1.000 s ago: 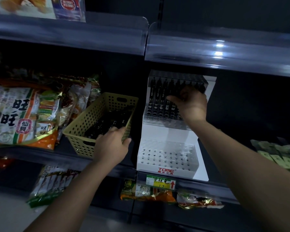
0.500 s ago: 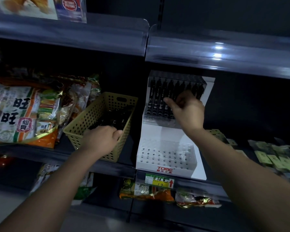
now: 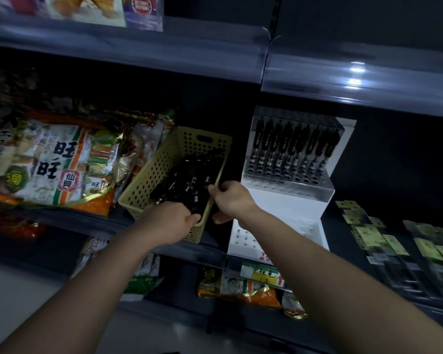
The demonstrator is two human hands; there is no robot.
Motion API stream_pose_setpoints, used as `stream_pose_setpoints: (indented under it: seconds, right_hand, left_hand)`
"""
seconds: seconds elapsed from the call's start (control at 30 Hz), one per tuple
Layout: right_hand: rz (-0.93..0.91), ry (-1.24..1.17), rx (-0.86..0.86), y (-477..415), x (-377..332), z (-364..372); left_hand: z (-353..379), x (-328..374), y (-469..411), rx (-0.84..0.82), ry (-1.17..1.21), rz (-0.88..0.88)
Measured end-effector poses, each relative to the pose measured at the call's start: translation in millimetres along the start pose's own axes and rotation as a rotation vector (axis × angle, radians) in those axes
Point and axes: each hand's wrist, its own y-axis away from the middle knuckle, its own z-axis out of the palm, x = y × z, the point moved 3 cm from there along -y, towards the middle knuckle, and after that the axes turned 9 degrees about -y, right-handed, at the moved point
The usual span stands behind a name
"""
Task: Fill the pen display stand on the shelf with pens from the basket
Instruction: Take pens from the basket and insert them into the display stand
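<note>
Presently the right hand curls among loose black pens, which lie front-to-back in the yellow perforated plastic basket; whether it pinches one cannot be told. The left hand grips the basket's near rim. The white stepped pen display stand sits just right, nearer the right hand.

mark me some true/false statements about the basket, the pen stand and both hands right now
1. The yellow basket sits left of the white pen display stand. True.
2. The stand's upper tier is empty. False: a row of black pens stands in it.
3. The right hand is at the basket's right rim. True.
4. The left hand touches the stand. False: it holds the basket's near corner.
5. The basket is empty. False: loose dark pens lie in it.
</note>
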Motion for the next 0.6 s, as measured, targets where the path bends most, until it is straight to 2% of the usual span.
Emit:
stream_pose_setpoints:
  seconds: [0.1,0.27,0.33,0.43,0.5,0.6]
  right_hand:
    - [-0.01,-0.126,-0.038,-8.7,1.6,8.9]
    - [-0.114,-0.102,0.019,-11.3,5.8,12.7]
    - [-0.146,-0.066,0.036,-9.3,7.5,14.3]
    - [-0.18,-0.047,0.05,-7.7,10.1,14.4]
    - [-0.199,-0.044,0.065,-8.0,13.3,10.7]
    - [-0.241,-0.022,0.07,-3.8,11.1,12.3]
  left_hand:
    - [2.8,-1.0,7.2,-0.047,0.056,0.016]
    - [2.9,-15.3,2.4,-0.181,0.219,-0.009]
    - [-3.3,-25.4,-7.1,-0.098,0.281,-0.074]
    - [-9.1,-30.6,-22.3,0.147,0.257,-0.192]
    - [-4.6,-23.8,-35.9,0.163,0.357,-0.179]
    - [7.6,-24.1,-55.0,0.069,0.604,-0.212]
